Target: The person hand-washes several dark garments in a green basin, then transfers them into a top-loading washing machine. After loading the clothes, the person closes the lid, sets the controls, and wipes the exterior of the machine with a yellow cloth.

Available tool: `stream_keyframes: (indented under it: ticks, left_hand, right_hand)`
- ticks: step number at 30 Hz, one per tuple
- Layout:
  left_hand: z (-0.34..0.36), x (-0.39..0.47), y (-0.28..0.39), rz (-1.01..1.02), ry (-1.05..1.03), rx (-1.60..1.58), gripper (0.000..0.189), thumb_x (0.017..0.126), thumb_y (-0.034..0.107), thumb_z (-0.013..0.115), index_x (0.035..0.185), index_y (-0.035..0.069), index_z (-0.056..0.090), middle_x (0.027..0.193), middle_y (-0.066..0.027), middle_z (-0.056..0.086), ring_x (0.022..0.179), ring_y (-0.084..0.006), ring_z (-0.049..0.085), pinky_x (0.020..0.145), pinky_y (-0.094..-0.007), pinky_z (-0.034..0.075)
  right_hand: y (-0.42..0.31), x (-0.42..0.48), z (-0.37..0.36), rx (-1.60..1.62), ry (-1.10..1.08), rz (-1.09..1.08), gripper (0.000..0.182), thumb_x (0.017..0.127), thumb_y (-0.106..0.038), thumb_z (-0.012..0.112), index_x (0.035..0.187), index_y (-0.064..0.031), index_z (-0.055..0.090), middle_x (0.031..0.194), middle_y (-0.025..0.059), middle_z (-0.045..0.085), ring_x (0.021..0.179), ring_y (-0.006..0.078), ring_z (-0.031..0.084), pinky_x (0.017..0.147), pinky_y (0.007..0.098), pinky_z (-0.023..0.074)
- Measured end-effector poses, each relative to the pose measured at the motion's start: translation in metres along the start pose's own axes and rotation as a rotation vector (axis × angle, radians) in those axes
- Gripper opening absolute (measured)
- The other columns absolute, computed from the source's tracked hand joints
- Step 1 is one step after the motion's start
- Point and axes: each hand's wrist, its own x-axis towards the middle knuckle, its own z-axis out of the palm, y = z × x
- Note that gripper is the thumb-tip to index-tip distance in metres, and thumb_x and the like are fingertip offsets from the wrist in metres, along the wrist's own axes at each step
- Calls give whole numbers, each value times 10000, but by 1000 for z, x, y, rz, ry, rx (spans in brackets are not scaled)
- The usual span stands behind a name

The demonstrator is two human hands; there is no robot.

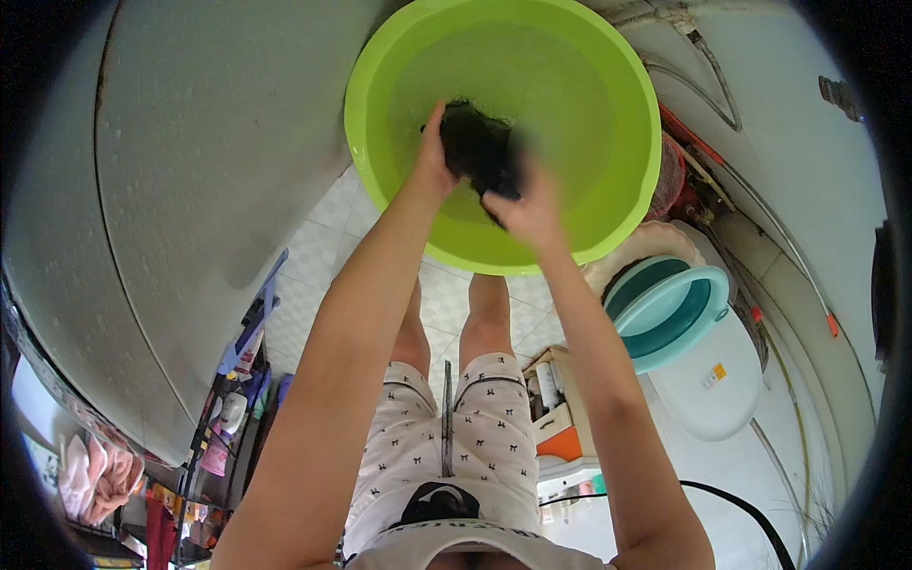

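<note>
A large lime-green plastic basin [627, 142] with water in it stands before me at the top of the view. Over the water my left hand [436, 157] grips the left side of a wet black cloth item [476, 142]; its exact kind cannot be made out. On the lower right of the same item is my right hand [531, 210], its thumb pressed to the black fabric. Motion blurs the fingers of that hand. Part of the black item seems to touch the water's surface.
A teal-and-white basin [712, 285] leans on the white lid of a toilet [712, 385] at the right. Left of me runs a large grey-white panel [214, 178]. Shelves of bottles [231, 413] stand lower left; a small drawer cabinet [552, 420] is lower right. Hoses [712, 78] hang along the right wall.
</note>
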Motion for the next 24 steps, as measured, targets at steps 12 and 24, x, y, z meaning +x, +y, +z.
stream_keyframes:
  ticks: [12,24]
  left_hand:
    - [40,-52,-16,86,202,410,379,911,356,535,1030,8,627,1045,-146,635,934,-271,630,820,-412,520]
    - [-40,-8,-36,-241,413,1347,689,745,475,648,1212,-25,569,1285,-232,512,1236,-343,431,979,-426,385]
  right_hand:
    - [43,25,-37,-224,70,-45,621,601,-207,746,1175,-55,561,1093,156,610,1013,324,586,866,463,457]
    - [128,14,18,-812,-242,-52,356,786,-157,609,1138,-109,579,1046,119,608,958,313,581,891,452,450]
